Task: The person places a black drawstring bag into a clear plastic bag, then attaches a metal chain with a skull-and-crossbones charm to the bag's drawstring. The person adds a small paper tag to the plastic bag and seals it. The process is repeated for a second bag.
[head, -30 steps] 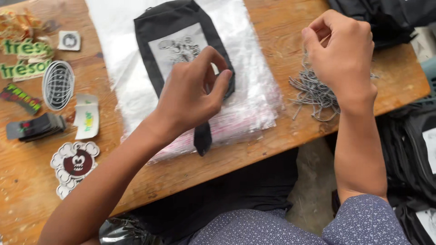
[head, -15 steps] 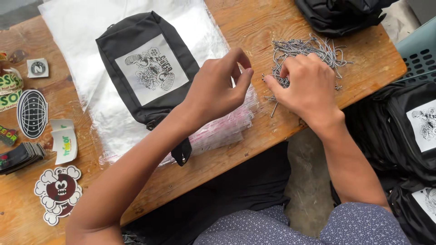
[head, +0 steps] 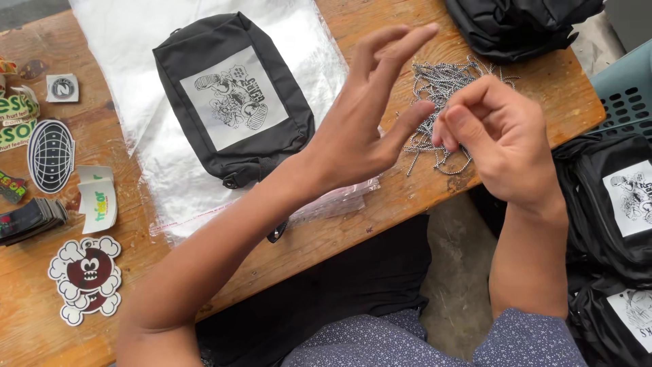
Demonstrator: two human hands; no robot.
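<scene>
My left hand [head: 367, 126] is raised above the wooden table [head: 407, 197] with its fingers spread and nothing in it. Just to its right, my right hand [head: 499, 139] pinches a thin metal ball chain [head: 454, 168] that hangs below its fingertips. Behind both hands lies a loose pile of the same chains [head: 441, 81]. A black pouch [head: 231, 102] with a white printed patch rests on a stack of clear plastic bags [head: 129, 41], left of my left hand.
Several stickers lie along the table's left side, among them a skull-shaped one [head: 85, 278] and an oval globe one [head: 51, 155]. More black pouches sit at the top right [head: 516, 24] and beside my right arm [head: 611, 204]. A blue-grey crate [head: 628, 88] stands at the right edge.
My left hand has lifted away from the pouch and spread its fingers. My right hand has drawn a chain out of the pile and now sits close to the left hand.
</scene>
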